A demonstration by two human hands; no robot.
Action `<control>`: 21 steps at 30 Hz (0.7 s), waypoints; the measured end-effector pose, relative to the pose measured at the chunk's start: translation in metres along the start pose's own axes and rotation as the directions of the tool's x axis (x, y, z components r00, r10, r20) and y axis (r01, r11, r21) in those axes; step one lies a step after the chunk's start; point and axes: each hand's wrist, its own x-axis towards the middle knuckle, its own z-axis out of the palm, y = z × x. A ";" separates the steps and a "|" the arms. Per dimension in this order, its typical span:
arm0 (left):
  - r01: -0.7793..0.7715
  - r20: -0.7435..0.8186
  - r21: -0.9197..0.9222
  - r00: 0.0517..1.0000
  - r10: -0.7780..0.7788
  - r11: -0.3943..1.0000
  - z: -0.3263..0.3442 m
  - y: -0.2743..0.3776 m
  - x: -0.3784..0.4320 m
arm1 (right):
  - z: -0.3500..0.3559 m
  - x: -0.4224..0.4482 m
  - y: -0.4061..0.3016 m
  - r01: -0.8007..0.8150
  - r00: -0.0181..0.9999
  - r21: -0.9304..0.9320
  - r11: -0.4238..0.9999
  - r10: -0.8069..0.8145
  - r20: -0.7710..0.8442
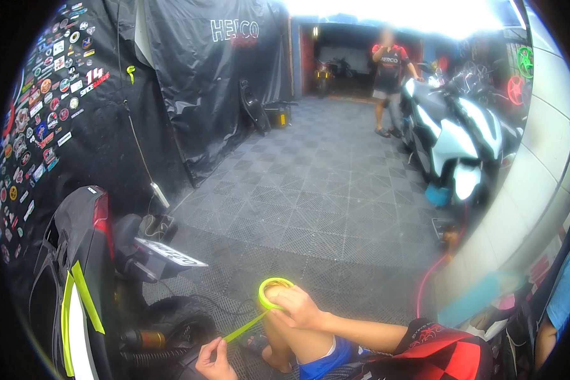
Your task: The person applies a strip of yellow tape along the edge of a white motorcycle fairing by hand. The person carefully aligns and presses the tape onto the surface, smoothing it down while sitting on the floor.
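My right hand (294, 306) grips a roll of neon-yellow masking tape (262, 300) just above a bent bare knee. A strip of tape (246, 327) runs taut from the roll down to my left hand (216, 359), which pinches its free end between thumb and fingers. Left of my hands stands the rear of a motorcycle, its dark tail fairing (83, 228) bearing a white panel (79, 332). Yellow tape strips (88, 298) edge this panel and meet in a point at its top. Part of my left hand is cut off by the lower picture edge.
A licence plate (171, 251) juts out above the rear tyre (190, 318). A white scooter (456, 137) stands at the right, beside a person (389, 71). A pink hose (427, 280) lies on the grey tiled floor (304, 190). A blue sleeve (567, 289) shows at the right edge.
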 end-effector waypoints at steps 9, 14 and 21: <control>-0.011 0.006 0.013 1.000 0.011 1.000 0.000 0.000 0.001 | -0.002 0.002 0.000 0.012 1.000 0.002 1.000 -0.012 -0.008; -0.013 0.005 0.009 1.000 0.013 1.000 0.000 0.002 0.001 | 0.000 0.000 0.002 0.023 1.000 -0.007 1.000 -0.023 -0.010; -0.006 0.004 0.008 1.000 0.006 1.000 0.000 0.003 0.000 | -0.002 -0.004 0.009 0.029 0.999 0.079 0.996 -0.032 0.035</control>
